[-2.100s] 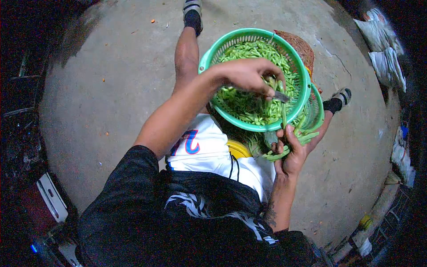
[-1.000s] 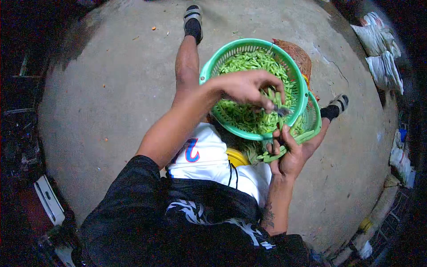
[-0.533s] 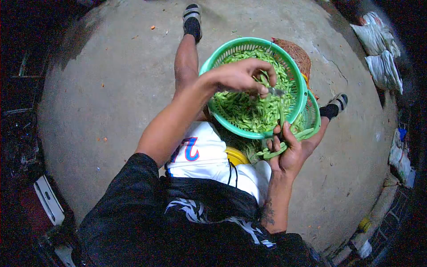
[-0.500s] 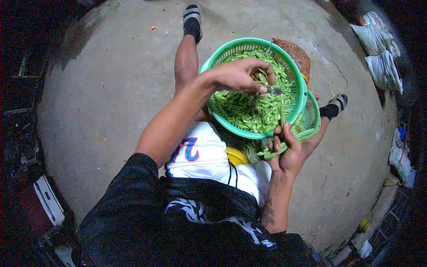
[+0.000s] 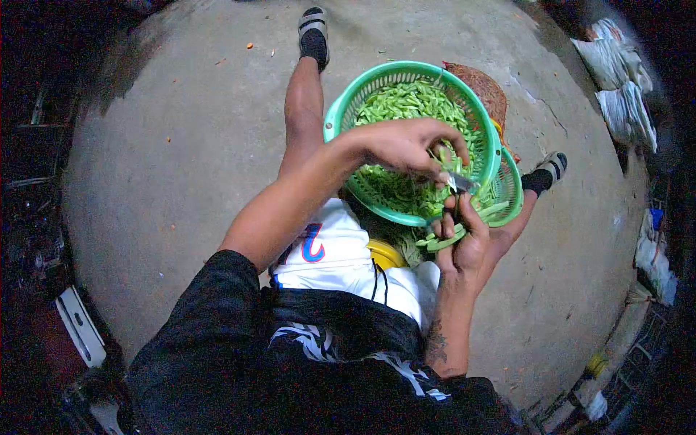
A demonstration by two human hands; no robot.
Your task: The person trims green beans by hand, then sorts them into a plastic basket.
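My left hand (image 5: 406, 148) reaches over a green plastic basket (image 5: 335, 119) and is closed on a small knife (image 5: 462, 183). Its short metal blade is close to the fingertips of my right hand (image 5: 467, 243). That hand is closed around several long green beans (image 5: 447, 241), whose ends stick out to the left of the fingers. Cut green bean pieces (image 5: 417, 100) heap up inside the basket. The knife's handle is hidden in my fingers. A second green basket (image 5: 516, 190) stands partly under the first, with more long beans in it.
A red mesh sack (image 5: 480, 85) lies behind the baskets. My feet in grey sandals (image 5: 313, 29) rest either side on the concrete floor (image 5: 181, 123). Under me shows a yellow seat (image 5: 387, 254). White sacks (image 5: 623, 109) lie along the right edge.
My left hand has moved down and right with the knife, from over the basket's middle to beside my right fingertips. More of the cut beans now show. My right hand has stayed nearly in place.
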